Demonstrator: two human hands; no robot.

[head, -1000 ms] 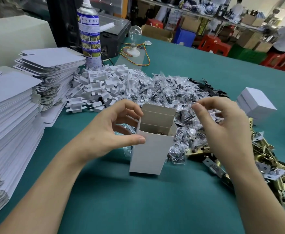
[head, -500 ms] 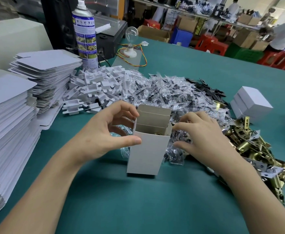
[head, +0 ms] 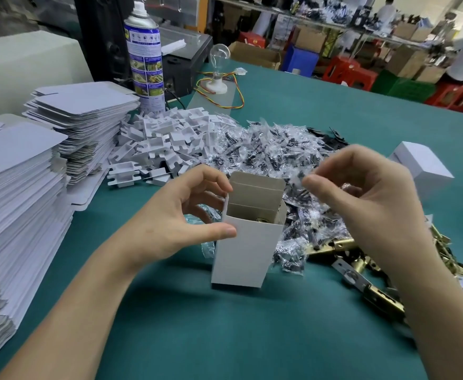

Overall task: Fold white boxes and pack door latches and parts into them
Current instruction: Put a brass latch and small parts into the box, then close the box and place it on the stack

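Risks first, left to right. The left hand [head: 170,223] is all that steadies the open white box [head: 241,256], which stands upright on the teal table [head: 224,338] with a brass latch part [head: 261,220] showing down inside. The grip sits high, at the rim. Squeeze too hard and the thin front wall bows in and narrows the mouth. Slacken and the tall box can tip.

Right of the box, the right hand [head: 367,204] looks to carry a clear screw packet [head: 300,178]. It's slick film held by an edge, and blurred. It could slip and fall back into the heap of bagged screws [head: 274,157] behind the box. It could also go in crooked, ride up on the latch part and stop the rear flap [head: 257,185] from closing. Loose brass door latches [head: 361,270] lie right of the box under the right forearm, and a low sweep would drag them.

Fingers:
- **Left:** the thumb is flat on the box's front wall just under the rim. The index finger curls over to the left edge of the raised rear flap, and the other fingers are behind the box's left wall, partly hidden. So it's clamped on the box, apparently lightly.
- **Right:** the fingers are curled, with thumb and forefinger tips close together above and right of the box mouth, apparently pinching the packet — the contact itself is too blurred to confirm.
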